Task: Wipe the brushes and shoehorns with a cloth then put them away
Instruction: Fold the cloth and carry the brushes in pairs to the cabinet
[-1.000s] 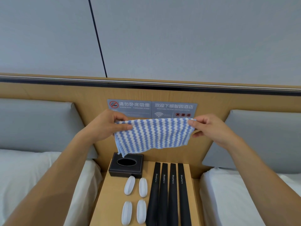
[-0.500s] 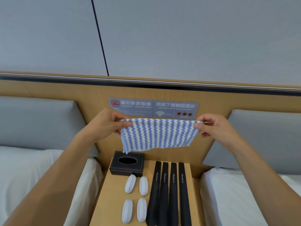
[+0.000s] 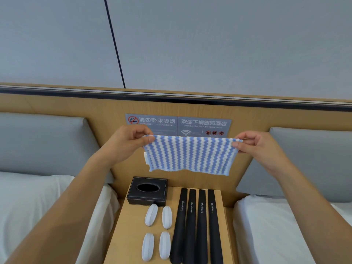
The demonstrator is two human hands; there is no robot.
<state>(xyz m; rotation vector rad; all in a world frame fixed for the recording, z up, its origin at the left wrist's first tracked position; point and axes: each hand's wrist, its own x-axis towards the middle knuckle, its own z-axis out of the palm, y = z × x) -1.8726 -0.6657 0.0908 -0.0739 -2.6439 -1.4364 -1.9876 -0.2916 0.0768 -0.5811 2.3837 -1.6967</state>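
Left hand [image 3: 125, 143] pinching the top left corner of the blue-and-white striped cloth [image 3: 190, 155], thumb and curled fingers [image 3: 150, 139] closed on the fabric. Right hand [image 3: 255, 145] pinching the top right corner the same way. Cloth stretched flat between both hands, hanging in the air in front of the wooden headboard [image 3: 76, 107] and partly covering the grey signs [image 3: 179, 123], well above the table [image 3: 131, 221].

On the table: four white brushes [image 3: 151, 214] laid in two rows of two, left of four black shoehorns [image 3: 202, 225] lying side by side, lengthwise, each marked "Shoehorn". Black tissue box [image 3: 147, 190] at the back left corner, just behind the upper brushes. None of these touched by either hand.

White bedding [image 3: 28, 197] and grey cushions [image 3: 38, 141] on either side of the table.
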